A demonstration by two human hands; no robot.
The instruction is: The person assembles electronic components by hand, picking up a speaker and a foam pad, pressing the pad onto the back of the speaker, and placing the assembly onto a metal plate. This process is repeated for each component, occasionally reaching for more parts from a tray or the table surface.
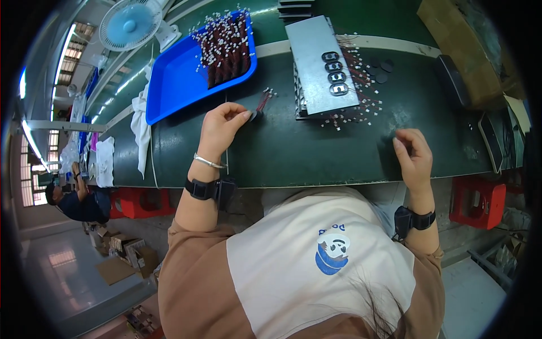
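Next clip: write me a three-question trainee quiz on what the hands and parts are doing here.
1. True or false: the left hand holds a small wired part.
2. Where does the heap of red-wired parts lie? A) blue tray B) cardboard box C) floor
3. Fill in: four dark oval pieces sit on the grey metal ____.

Key: 1 true; 2 A; 3 plate. The right hand holds nothing visible.

Dark green workbench (316, 152), pale blue fan (130, 24), bright windows (34, 186), glossy floor (62, 265), red stools (479, 202)
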